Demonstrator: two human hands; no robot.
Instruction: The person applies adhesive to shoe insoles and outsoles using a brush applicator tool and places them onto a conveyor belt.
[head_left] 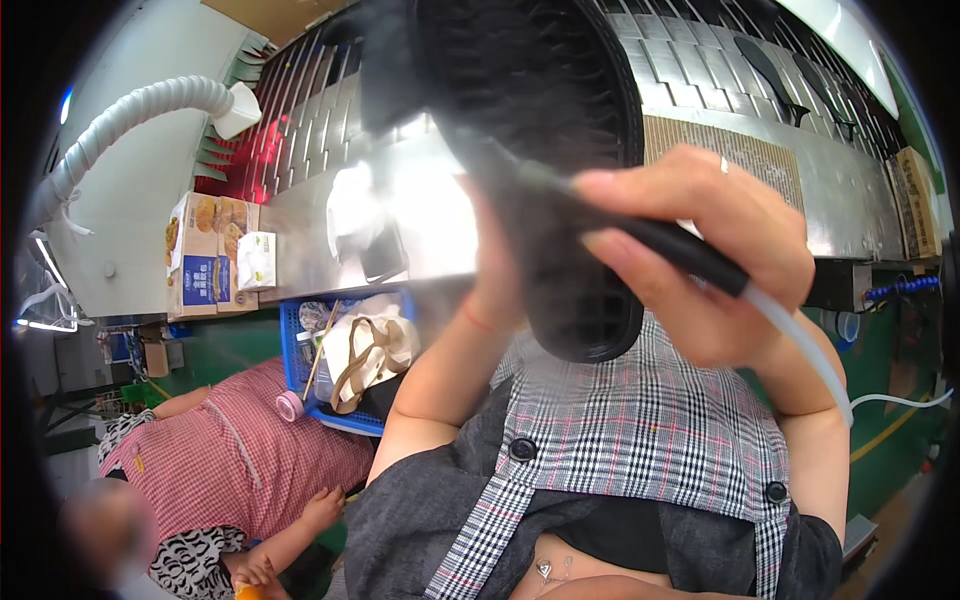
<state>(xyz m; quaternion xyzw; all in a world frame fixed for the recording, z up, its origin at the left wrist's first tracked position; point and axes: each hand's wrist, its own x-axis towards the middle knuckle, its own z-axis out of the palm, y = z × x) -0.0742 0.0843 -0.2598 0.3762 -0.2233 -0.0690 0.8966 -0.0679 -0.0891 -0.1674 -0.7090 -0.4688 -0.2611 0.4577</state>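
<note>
A black shoe sole [585, 130] with a ribbed surface and raised rim is held up close in front of me, long and nearly upright. At its left edge is my left hand [490, 255], closed on it; the fingers are mostly hidden and blurred. My right hand [715, 250], wearing a ring, grips a black pen-shaped tool [670, 245] between thumb and fingers. From the tool's rear end runs a translucent hose [800, 345]. Its front end crosses the sole toward the upper left, too blurred to make out.
Behind lies a slatted metal conveyor [690, 65] carrying dark pieces [765, 70]. A cardboard box [195, 250] and a white flexible duct [130, 110] stand left. Below the metal bench edge hangs a blue basket [295, 345] with bags. Another person [240, 450] in red checks sits at left.
</note>
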